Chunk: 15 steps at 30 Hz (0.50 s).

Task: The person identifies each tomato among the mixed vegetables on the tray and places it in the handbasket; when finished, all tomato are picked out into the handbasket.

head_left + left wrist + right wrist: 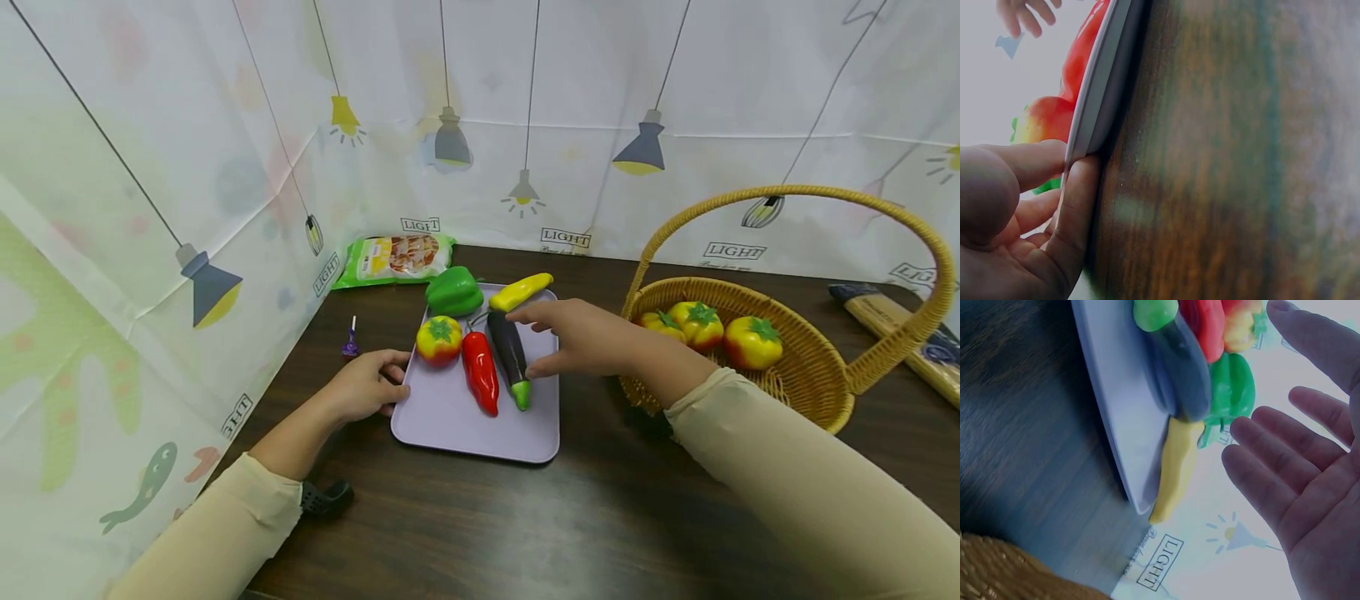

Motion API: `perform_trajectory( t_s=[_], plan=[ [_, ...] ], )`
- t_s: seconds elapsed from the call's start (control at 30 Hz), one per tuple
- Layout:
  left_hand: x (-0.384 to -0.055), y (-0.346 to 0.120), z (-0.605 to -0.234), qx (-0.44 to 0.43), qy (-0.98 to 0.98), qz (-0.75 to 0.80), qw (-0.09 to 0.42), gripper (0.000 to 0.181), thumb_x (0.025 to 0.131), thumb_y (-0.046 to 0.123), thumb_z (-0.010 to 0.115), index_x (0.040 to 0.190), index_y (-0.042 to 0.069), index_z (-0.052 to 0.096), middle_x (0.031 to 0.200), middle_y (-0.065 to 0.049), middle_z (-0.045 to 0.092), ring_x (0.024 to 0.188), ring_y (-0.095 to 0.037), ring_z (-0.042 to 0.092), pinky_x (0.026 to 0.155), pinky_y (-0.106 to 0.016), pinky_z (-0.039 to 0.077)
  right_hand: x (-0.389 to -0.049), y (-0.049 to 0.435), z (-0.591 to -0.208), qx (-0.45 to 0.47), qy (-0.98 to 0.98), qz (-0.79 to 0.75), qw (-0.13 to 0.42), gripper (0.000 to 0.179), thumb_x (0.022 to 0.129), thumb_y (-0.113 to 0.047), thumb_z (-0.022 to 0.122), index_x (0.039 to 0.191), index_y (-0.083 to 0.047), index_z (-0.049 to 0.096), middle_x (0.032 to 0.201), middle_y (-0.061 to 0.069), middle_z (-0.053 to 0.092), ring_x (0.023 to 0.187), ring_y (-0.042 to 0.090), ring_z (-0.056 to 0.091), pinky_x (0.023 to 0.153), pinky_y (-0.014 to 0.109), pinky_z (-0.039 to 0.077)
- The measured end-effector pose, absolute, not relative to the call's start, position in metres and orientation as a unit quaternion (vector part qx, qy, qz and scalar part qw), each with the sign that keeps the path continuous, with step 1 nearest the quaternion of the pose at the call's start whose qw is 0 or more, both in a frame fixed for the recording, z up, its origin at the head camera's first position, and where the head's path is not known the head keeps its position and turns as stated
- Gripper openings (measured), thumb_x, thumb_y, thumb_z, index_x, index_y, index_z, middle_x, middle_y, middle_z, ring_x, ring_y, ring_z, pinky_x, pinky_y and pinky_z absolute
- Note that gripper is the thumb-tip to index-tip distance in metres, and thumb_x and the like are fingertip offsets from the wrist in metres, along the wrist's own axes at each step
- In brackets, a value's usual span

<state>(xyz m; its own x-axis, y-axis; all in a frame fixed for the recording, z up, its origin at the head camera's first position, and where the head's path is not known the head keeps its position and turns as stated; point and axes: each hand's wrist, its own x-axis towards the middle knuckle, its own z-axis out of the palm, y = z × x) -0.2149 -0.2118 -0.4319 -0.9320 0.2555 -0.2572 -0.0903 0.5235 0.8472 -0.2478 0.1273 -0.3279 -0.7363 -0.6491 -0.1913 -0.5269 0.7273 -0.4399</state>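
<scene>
On the table lies a pale purple tray bearing toy produce: a dark eggplant, a red chili pepper, a green bell pepper, a yellow-red tomato-like fruit and a slim yellow banana-shaped piece. My left hand pinches the tray's left rim, thumb above and a finger beneath, as the left wrist view shows. Over the tray's right side hovers my right hand, fingers spread and holding nothing, close to the eggplant. The right wrist view shows its fingers apart from the produce.
A tall-handled wicker basket stands at the right with several tomato-like fruits. Behind the tray is a green food packet. A purple-wrapped lollipop lies at the left, a long package at the far right.
</scene>
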Motion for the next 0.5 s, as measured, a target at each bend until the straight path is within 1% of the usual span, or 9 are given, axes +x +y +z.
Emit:
perform_trajectory(
  t_s=[0.17,0.5],
  plan=[
    [-0.215,-0.212,-0.432,0.046,0.855,0.485,0.176,0.057,0.094,0.004,0.071,0.147,0.001,0.049,0.108,-0.016,0.056,0.074,-0.023,0.061,0.065,-0.035,0.058,-0.252,0.119,-0.33,-0.325,0.911,-0.185,0.172,0.078,0.084,-0.033,0.086,0.151,-0.018,0.05,0.141,0.011,0.058,0.129,0.031,0.055,0.097,0.049,0.052],
    [-0.214,-0.21,-0.433,0.045,0.858,0.482,0.169,0.057,0.094,0.004,0.071,0.146,0.001,0.051,0.106,-0.015,0.057,0.071,-0.021,0.061,0.063,-0.034,0.058,-0.255,0.105,-0.336,-0.321,0.91,-0.198,0.174,0.078,0.083,-0.032,0.087,0.15,-0.02,0.051,0.143,0.007,0.058,0.13,0.029,0.054,0.099,0.05,0.051]
  ],
)
